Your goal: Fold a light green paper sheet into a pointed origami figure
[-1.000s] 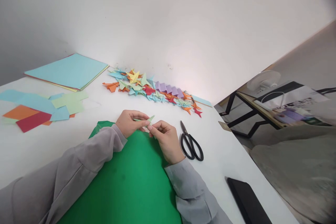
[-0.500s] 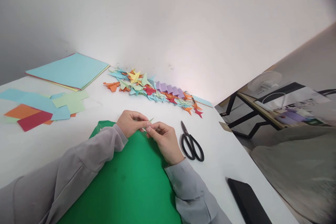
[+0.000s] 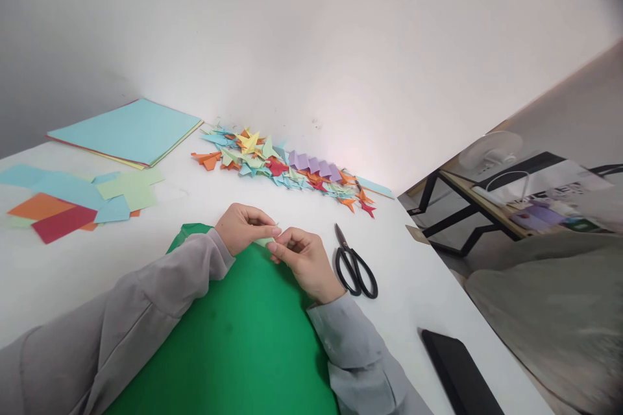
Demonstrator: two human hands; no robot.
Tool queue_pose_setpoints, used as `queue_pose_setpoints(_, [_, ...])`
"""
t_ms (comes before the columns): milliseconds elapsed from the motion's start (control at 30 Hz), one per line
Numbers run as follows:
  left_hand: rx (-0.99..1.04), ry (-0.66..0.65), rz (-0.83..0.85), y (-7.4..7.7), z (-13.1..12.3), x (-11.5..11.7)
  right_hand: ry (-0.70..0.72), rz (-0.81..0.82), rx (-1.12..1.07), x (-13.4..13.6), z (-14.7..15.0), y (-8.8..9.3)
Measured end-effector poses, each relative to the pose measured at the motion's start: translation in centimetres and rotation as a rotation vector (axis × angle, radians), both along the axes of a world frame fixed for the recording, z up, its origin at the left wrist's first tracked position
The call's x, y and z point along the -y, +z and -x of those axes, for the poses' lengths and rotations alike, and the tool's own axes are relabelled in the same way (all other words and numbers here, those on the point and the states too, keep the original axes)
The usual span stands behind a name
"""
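Between my two hands is a small piece of pale green folded paper (image 3: 264,242), mostly covered by fingers. My left hand (image 3: 244,228) pinches its left side between thumb and forefinger. My right hand (image 3: 304,259) grips the other side with closed fingertips. Both hands are close together above a green sheet (image 3: 233,331) at the table's near edge. To the right of my right hand lie black-handled scissors (image 3: 355,266), blades pointing away. Beyond the hands, a long heap of small folded paper figures (image 3: 277,167) in several colours rests along the wall.
Loose paper squares (image 3: 65,224) are spread at the left of the white table (image 3: 160,243). Behind them lies a stack of larger coloured sheets (image 3: 126,130). A black flat device (image 3: 460,369) sits near the right edge. A shelf with a bag (image 3: 545,185) stands beyond.
The pale green paper has tilted between my fingers: its upward point has dropped and a flat face now shows below. My hands have barely moved.
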State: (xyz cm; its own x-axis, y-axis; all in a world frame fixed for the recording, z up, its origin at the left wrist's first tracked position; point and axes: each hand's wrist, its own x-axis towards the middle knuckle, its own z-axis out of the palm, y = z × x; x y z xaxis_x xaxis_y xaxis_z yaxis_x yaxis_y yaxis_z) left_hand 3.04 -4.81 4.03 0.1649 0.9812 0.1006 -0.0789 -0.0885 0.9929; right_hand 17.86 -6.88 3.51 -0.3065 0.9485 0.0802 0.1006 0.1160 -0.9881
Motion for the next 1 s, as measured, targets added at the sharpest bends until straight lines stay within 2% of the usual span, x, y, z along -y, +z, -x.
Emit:
queue_pose_setpoints(167, [-0.009,-0.029,-0.005,-0.14,-0.10,0.08,0.025,0.020,-0.015,0.04,0.00,0.29])
queue_pose_setpoints(400, [-0.042,0.044,-0.031,-0.08,-0.01,0.05,0.041,0.055,-0.014,-0.01,0.06,-0.11])
queue_pose_setpoints(567, [-0.012,0.041,-0.025,0.34,-0.10,0.27,0.070,0.056,-0.023,0.03,0.06,-0.18])
queue_pose_setpoints(700, [0.087,0.055,0.083,0.47,-0.19,0.25,0.009,0.053,-0.074,0.08,0.07,0.00])
queue_pose_setpoints(867, [0.127,-0.055,0.220,0.13,0.00,0.04,-0.097,-0.009,-0.127,-0.01,-0.13,0.15])
queue_pose_setpoints(1000, [0.205,-0.086,0.274,0.13,0.06,0.13,-0.110,-0.046,-0.166,-0.09,-0.26,0.22])
